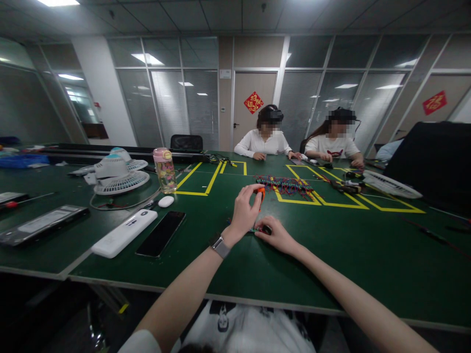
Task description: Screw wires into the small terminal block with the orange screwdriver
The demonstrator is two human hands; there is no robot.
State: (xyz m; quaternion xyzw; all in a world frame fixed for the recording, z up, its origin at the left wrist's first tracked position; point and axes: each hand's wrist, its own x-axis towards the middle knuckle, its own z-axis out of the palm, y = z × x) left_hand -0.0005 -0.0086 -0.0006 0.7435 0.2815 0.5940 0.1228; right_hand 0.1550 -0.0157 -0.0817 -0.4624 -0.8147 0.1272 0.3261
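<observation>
Leftward, a long white device is lying beside a black phone on the green table. The left hand is pinching an orange object above a small wired board, which is lying on the table, mostly hidden by both hands. The right hand is resting at the board, fingers curled; whether they are gripping it, I cannot tell. Farther back, more wired boards are lying tangled.
</observation>
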